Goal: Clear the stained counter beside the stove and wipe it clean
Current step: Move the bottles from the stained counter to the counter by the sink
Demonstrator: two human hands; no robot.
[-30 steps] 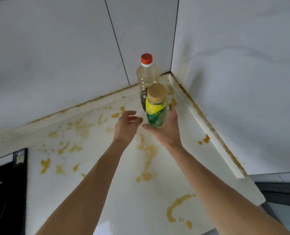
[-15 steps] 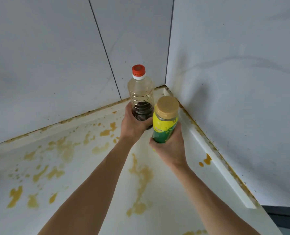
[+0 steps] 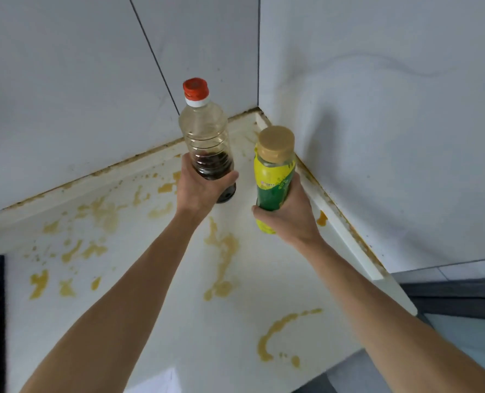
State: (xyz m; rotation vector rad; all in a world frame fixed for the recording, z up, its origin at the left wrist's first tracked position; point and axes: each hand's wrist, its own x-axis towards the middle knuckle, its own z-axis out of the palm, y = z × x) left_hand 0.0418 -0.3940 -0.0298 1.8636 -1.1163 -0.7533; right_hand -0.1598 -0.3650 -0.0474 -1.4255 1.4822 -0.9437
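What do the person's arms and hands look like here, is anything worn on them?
Both forearms are bare along all that shows; no sleeve comes into view. The left hand and the right hand wear no glove, ring, watch or bracelet that can be seen. No marking shows on either arm.

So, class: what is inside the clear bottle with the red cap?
The clear bottle is mostly empty; a little dark liquid sits at the bottom. The left hand wraps the base, so its fingers cover the lowest part of the liquid.
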